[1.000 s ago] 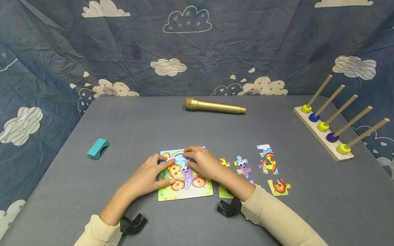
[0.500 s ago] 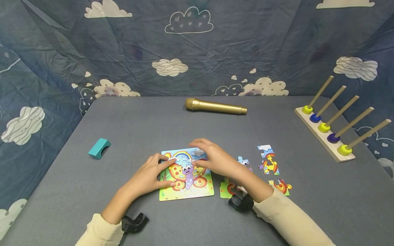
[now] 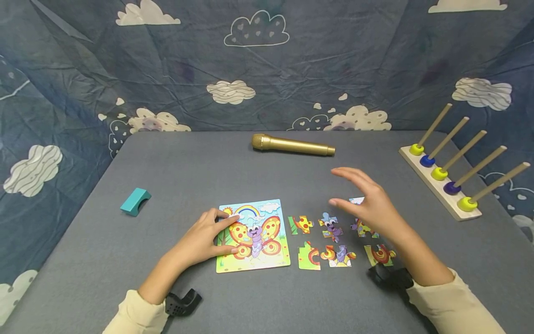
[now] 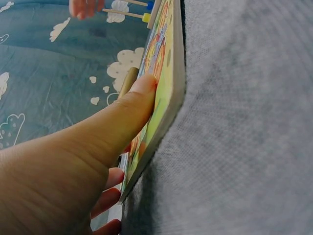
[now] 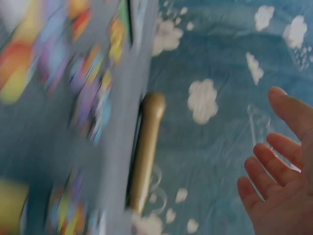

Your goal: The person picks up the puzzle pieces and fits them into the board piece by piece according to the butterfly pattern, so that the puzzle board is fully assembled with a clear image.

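Partly under left fingers [image 3: 227, 222], butterfly board [image 3: 256, 235], pieces [image 3: 331, 228] alongside

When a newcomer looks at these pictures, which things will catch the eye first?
Probably the bright butterfly board near the middle of the grey table, with the left hand resting on its left side. Next come the colourful puzzle pieces to its right, where the empty right hand hovers. The gold microphone also stands out, lying near the far edge.

Right grip [image 3: 372, 205] aloft, apparently relaxed
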Demonstrator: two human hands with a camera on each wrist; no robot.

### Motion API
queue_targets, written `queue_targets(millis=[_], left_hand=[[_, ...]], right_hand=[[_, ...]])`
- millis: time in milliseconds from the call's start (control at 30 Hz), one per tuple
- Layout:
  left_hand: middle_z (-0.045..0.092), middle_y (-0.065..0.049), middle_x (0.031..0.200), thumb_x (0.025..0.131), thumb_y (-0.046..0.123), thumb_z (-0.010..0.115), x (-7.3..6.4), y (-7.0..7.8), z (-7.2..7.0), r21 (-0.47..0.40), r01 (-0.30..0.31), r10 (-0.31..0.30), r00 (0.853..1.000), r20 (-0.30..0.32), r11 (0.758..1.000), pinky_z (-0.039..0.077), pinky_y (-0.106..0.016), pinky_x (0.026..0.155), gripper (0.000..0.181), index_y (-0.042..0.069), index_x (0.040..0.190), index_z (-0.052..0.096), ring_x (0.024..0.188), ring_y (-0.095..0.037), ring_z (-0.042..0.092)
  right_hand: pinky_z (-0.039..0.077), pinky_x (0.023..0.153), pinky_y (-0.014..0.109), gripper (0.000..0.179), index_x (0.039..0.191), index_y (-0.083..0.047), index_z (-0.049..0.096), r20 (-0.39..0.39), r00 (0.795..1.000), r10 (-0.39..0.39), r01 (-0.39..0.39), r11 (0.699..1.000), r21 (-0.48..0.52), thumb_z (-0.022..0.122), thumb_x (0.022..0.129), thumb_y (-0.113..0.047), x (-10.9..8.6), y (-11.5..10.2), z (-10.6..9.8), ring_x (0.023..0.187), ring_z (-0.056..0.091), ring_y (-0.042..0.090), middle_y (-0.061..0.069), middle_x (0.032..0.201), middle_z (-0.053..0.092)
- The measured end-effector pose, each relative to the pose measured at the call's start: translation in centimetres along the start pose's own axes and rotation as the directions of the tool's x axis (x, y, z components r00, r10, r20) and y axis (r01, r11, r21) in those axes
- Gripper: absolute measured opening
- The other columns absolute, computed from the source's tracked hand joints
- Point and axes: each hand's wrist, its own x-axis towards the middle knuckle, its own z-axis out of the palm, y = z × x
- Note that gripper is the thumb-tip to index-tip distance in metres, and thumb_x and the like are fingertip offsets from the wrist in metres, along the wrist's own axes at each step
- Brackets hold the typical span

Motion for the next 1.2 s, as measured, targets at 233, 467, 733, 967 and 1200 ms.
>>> queue_targets(millis=[233,467,733,967,1200], left_hand=[[0.041,-0.005,0.119,0.071,0.054,0.068,-0.1,0.0,0.1,-0.01,0.013,-0.013,1.0,0.01,1.0,0.039,-0.036,0.08,0.072,0.023,0.132,0.047,0.102,-0.021,0.041],[0.041,-0.004,0.12,0.071,0.053,0.068,0.0,0.0,0.1,-0.015,0.015,-0.015,1.0,0.012,1.0,0.039,-0.036,0.08,0.072,0.023,0.132,0.047,0.103,-0.021,0.04],[0.041,-0.004,0.12,0.071,0.053,0.068,0.0,-0.1,0.2,-0.012,0.013,-0.013,1.0,0.01,1.0,0.039,-0.036,0.08,0.072,0.023,0.132,0.047,0.104,-0.021,0.04],[0.041,-0.004,0.12,0.071,0.052,0.068,0.0,0.0,0.2,-0.012,0.017,-0.017,1.0,0.006,1.0,0.039,-0.036,0.08,0.071,0.023,0.132,0.048,0.103,-0.021,0.04],[0.041,-0.005,0.12,0.071,0.052,0.068,0.0,0.0,0.1,-0.012,0.017,-0.017,1.0,0.001,1.0,0.039,-0.036,0.08,0.071,0.022,0.132,0.048,0.103,-0.021,0.04]], right_hand=[[0.032,0.089,0.052,0.06,0.126,-0.007,0.051,0.008,0.99,0.139,-0.139,0.99,-0.02,0.076,0.071,-0.008,-2.2,3.9,-2.0,0.113,0.041,0.028,0.009,0.126,0.047],[0.033,0.087,0.051,0.058,0.127,-0.003,0.048,0.091,0.97,0.224,-0.221,0.974,-0.041,0.073,0.075,-0.012,-4.0,7.2,-2.4,0.111,0.042,0.034,0.015,0.125,0.046],[0.032,0.091,0.026,0.056,0.126,-0.002,0.048,0.222,0.947,0.232,-0.225,0.973,-0.057,0.071,0.078,-0.016,-4.8,9.2,-2.4,0.111,0.042,0.032,0.018,0.126,0.046],[0.027,0.09,0.057,0.051,0.124,0.0,0.05,0.307,0.917,0.253,-0.246,0.967,-0.063,0.07,0.079,-0.014,-4.8,9.7,-2.5,0.117,0.035,0.042,0.023,0.126,0.045],[0.03,0.087,0.06,0.049,0.119,0.002,0.054,0.262,0.931,0.252,-0.216,0.963,-0.159,0.072,0.077,-0.017,-4.8,9.5,-2.4,0.113,0.039,0.044,0.024,0.122,0.047]])
